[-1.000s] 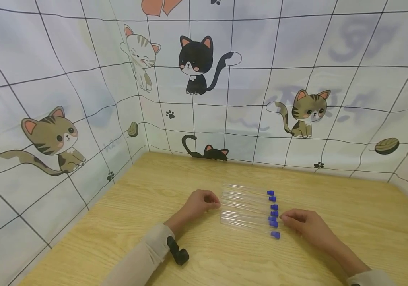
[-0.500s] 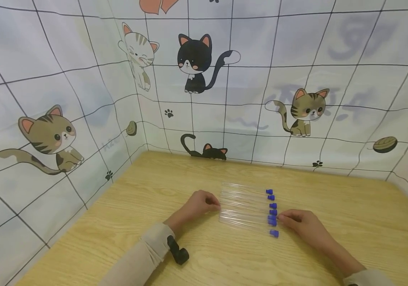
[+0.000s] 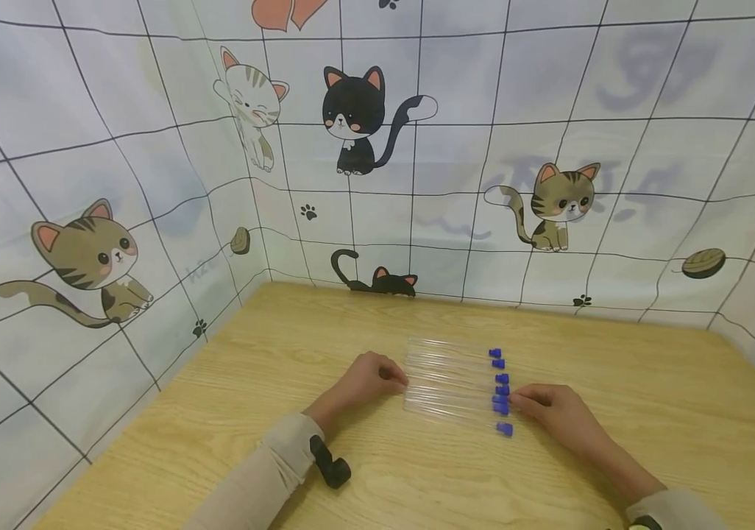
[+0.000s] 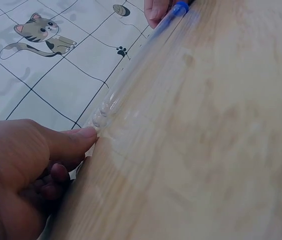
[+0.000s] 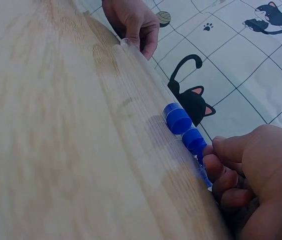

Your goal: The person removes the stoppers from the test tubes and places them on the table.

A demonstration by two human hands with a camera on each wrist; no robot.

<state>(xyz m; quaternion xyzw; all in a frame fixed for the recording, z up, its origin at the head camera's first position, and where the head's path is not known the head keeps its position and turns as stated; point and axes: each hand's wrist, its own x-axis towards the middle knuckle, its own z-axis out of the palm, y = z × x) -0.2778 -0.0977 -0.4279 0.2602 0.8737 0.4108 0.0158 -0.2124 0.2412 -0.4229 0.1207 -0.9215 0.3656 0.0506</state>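
Observation:
Several clear test tubes [image 3: 447,379] with blue caps [image 3: 505,429] lie side by side on the table, caps to the right. My left hand [image 3: 372,375] is at their rounded ends, thumb and forefinger pinching at one tube's tip. In the left wrist view, the thumb's tip touches that rounded end and the other fingers curl beneath. My right hand [image 3: 559,408] is at the cap side, thumb and forefinger pinching at a cap in the middle of the row. The right wrist view shows these fingertips beside the blue caps [image 5: 178,119], partly covering the nearest one.
The wooden table [image 3: 285,331] stands against a white grid-lined curtain [image 3: 457,154] printed with cats. A black strap [image 3: 330,462] with a camera sits on my left sleeve [image 3: 265,471]. One tube, nearest me, lies slightly apart from the others.
My right hand has come left, from just off the caps to right at one of them. My left hand has stayed at the rounded ends. The head view has shifted slightly.

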